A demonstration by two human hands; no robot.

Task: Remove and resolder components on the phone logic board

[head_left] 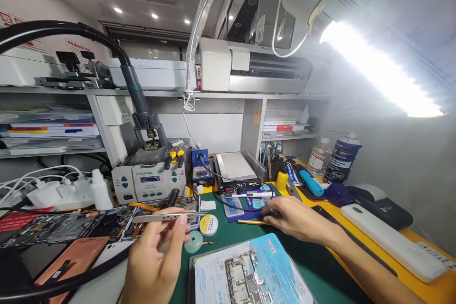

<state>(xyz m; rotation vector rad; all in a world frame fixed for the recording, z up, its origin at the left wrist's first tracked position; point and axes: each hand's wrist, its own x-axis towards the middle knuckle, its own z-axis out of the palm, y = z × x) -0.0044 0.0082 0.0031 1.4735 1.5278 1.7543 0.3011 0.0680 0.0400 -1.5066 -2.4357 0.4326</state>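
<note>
My left hand (158,251) is closed around a pair of metal tweezers (167,217), held level above the left side of the mat. Farther right, my right hand (294,218) reaches over the bench with its fingers curled down. A thin gold-coloured rod (252,222) runs up to those fingertips; whether they grip it is hidden. Between my hands and nearer to me, a phone circuit board (245,278) lies on a blue-and-white pad (281,266). Beside the left hand are a round tin with a white and yellow lid (208,224) and a pale green spool (193,242).
Behind stand a hot-air station (151,183), a blue soldering station (202,166) and a flat-topped heating plate (235,166). Opened phone parts (67,228) cover the left side. Bottles (344,156) and a long white device (395,242) occupy the right. A bright lamp (381,71) hangs overhead.
</note>
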